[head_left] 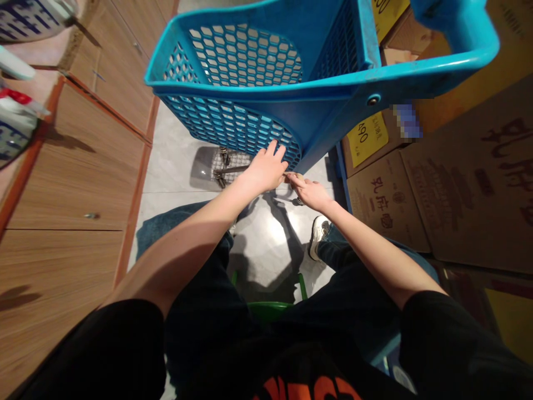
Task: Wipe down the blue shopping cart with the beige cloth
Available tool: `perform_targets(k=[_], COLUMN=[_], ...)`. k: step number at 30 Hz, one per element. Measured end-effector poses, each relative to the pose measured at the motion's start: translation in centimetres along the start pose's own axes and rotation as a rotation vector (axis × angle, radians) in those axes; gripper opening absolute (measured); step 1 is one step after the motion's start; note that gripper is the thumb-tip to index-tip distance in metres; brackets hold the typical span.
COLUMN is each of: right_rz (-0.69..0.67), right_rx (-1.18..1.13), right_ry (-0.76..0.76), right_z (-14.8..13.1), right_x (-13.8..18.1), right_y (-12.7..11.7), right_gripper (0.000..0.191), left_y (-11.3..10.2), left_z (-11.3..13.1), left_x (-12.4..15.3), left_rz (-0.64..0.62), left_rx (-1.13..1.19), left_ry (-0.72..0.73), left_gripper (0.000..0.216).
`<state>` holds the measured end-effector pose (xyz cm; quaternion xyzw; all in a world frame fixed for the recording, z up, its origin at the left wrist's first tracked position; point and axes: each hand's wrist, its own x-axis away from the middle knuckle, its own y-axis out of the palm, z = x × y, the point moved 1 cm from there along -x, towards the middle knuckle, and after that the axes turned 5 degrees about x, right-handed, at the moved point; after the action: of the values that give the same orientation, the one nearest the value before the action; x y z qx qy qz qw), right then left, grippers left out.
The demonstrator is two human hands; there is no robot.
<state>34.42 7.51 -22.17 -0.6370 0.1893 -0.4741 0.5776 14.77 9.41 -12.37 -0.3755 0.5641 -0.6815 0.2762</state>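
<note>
A blue plastic shopping cart (328,128) with a honeycomb mesh basket stands right in front of me. My left hand (270,166) rests against the lower mesh, its fingers stretched out and slightly apart on the plastic. Close beside it, at the basket's bottom edge, is my right hand (311,192), fingers drawn together and pointing left. Whatever small thing those fingers may pinch is too small to make out. Below the basket, part of the metal frame (233,169) shows near my left wrist; the rest of the underside is hidden by the basket and my hands.
Wooden cabinets (83,166) line the left side, with blue-and-white packages (33,19) on top. Stacked cardboard boxes (462,189) with a yellow price sign (367,139) close in on the right. A green stool (268,311) shows between my legs on the tiled floor (270,228).
</note>
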Motion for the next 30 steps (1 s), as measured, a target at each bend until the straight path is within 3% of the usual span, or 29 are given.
perform_targets(k=[3,10,16,22,30], right_rz=[-0.027,0.134,-0.018,0.108,0.0], right_rx=[-0.008,0.007,0.044,0.005,-0.005], right_ry=[0.006,-0.015,-0.04,-0.021,-0.019], right_z=[0.1,0.5,0.7,0.7,0.5], right_x=[0.0,0.5,0.6,0.7,0.8], right_y=[-0.2,-2.4,-0.4,-1.7,-1.2], right_gripper=[0.069,0.065,0.065,0.065,0.064], left_y=[0.2,0.3,0.0,0.1,-0.1], left_z=[-0.1,-0.1,0.1,0.0,0.2], left_x=[-0.1,-0.2,0.1,-0.1,0.0], left_rz=[0.002,0.014,0.001,0.012,0.0], left_rx=[0.002,0.01,-0.023,-0.037,0.003], left_ry=[-0.001,-0.005,-0.005,-0.002,-0.01], left_gripper=[0.045,0.048,0.045,0.043,0.046])
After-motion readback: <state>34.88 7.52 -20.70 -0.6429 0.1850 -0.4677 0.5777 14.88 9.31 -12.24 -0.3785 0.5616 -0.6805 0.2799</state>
